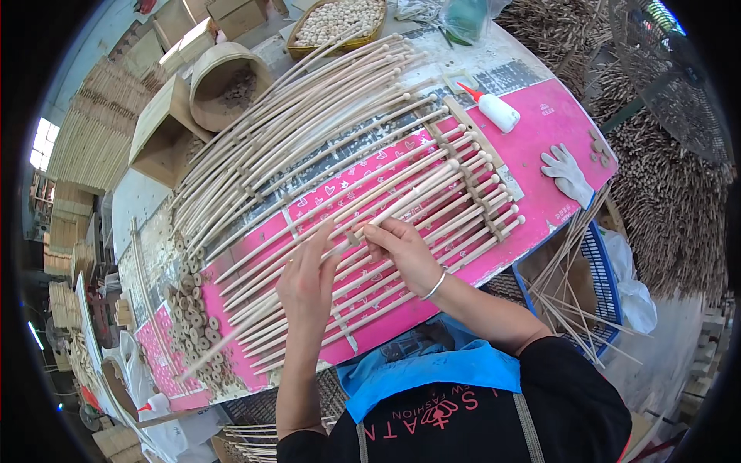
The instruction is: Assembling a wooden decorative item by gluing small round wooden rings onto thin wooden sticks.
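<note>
Over the middle of the table, my right hand [403, 248] pinches a thin wooden stick [401, 202] between thumb and fingers. My left hand [305, 276] is closed around the same stick lower down, with its blurred lower end passing out toward the lower left. On the stick between both hands is a small wooden ring [353, 238]. Beneath lies a row of similar ball-ended sticks [455, 224], side by side across the pink sheet [532, 143]. Their ball ends point to the upper right, and several wooden rings are strung near those ends.
More ball-ended sticks [309, 116] lie farther back. Loose wooden rings [197, 332] are heaped at left. A white squeeze bottle [500, 114] and white glove [567, 177] lie at right. A basket [378, 35] holds wooden balls. A blue crate [606, 270] with sticks stands beside the table.
</note>
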`<state>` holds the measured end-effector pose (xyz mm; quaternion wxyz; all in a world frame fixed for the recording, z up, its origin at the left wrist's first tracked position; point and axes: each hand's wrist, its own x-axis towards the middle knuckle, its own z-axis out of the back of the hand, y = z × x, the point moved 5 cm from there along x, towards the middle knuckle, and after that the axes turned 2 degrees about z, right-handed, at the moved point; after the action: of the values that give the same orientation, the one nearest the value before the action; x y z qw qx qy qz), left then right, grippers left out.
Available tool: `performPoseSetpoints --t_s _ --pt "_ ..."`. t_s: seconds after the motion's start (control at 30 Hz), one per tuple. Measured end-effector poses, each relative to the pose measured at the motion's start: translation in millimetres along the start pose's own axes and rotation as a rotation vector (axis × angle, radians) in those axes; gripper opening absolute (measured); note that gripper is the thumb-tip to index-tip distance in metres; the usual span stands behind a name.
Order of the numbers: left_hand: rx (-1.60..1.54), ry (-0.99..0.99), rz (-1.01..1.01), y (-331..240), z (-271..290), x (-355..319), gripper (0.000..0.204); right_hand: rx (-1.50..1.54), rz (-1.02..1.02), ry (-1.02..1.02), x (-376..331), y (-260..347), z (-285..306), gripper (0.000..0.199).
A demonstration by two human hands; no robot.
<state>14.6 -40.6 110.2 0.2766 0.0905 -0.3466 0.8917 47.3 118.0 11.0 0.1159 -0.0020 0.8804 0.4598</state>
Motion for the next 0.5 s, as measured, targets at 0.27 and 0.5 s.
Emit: performPoseSetpoints --t_s 0.27,0.5 --pt "-0.178 0.032 0.035 1 3 -14 0.020 0.019 -0.049 0.159 -12 -7 -17 0.039" --pt "-0.269 0.074 0.181 16 23 -30 0.020 0.035 0.109 0.054 -1 24 24 0.035"
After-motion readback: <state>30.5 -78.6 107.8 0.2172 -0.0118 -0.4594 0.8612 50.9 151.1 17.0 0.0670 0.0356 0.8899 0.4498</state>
